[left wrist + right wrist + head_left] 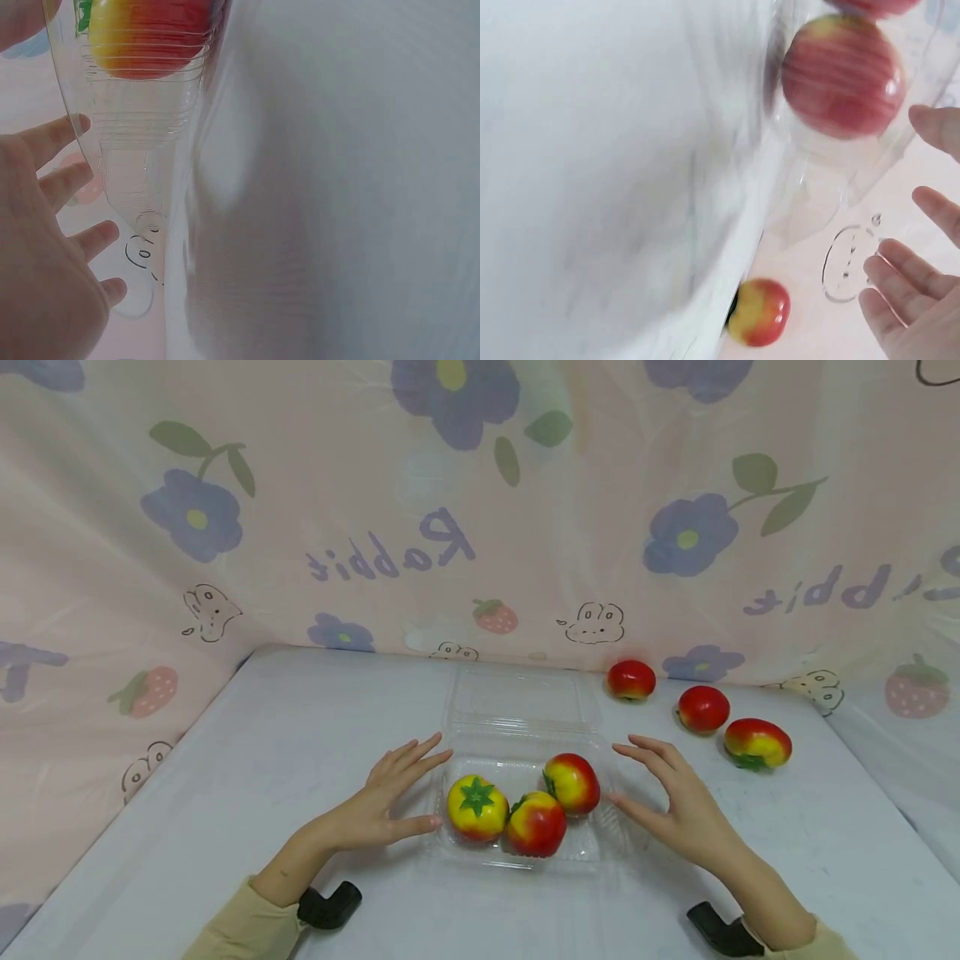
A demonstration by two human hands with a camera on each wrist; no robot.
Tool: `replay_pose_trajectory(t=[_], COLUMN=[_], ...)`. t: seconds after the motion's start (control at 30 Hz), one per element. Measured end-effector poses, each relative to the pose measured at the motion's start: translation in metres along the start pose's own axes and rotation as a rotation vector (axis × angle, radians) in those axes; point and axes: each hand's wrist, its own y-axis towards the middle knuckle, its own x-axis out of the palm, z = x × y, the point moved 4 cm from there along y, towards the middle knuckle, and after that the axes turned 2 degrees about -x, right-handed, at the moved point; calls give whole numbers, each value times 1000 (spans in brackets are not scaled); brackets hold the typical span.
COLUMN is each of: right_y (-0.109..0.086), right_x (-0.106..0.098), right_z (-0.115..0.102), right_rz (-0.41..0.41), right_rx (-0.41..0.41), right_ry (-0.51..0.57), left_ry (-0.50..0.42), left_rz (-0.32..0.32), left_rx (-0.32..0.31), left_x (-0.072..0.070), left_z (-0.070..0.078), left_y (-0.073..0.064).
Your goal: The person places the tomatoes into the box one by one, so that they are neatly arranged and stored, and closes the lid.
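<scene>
A clear plastic clamshell box [517, 864] lies on the table with its lid [521, 700] folded back away from me. Inside its base are three red-and-yellow toy fruits: one with a green star-shaped top [477, 810], one at the front [537, 825] and one at the right [572, 783]. Beside the box's left edge is my left hand [382, 802], fingers spread and almost straight; in the left wrist view its fingertips meet or nearly meet the clear rim. My right hand [678, 806] is at the right edge, fingers extended, gripping nothing; contact with the rim is unclear.
Three more such fruits, one at the back [631, 681], one in the middle [702, 709] and one nearer [757, 744], lie on the white table [315, 718] right of the lid. A printed curtain [525, 527] hangs behind and along the sides.
</scene>
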Motion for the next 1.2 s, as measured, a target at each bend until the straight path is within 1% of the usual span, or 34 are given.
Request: replay_pose_trajectory(t=[0.23,0.5,0.7,0.97,1.07,1.2], right_y=[-6,-7,-9,-9,-9,-9], right_x=[-12,-25,-35,-46,-49,-53], right_z=[13,30,48,74,83,92], right_rz=[57,71,70,31,23,46], right_rx=[21,82,144,228,244,240], right_ry=[-18,-9,3,-49,-61,-76], left_ry=[9,7,13,8,4,4], left_rz=[4,-3,5,0,0,4], left_rx=[0,-6,2,2,2,2], left_x=[-1,-2,-2,-1,-1,0], left_z=[0,0,-1,0,0,-1], left_y=[0,1,1,1,1,0])
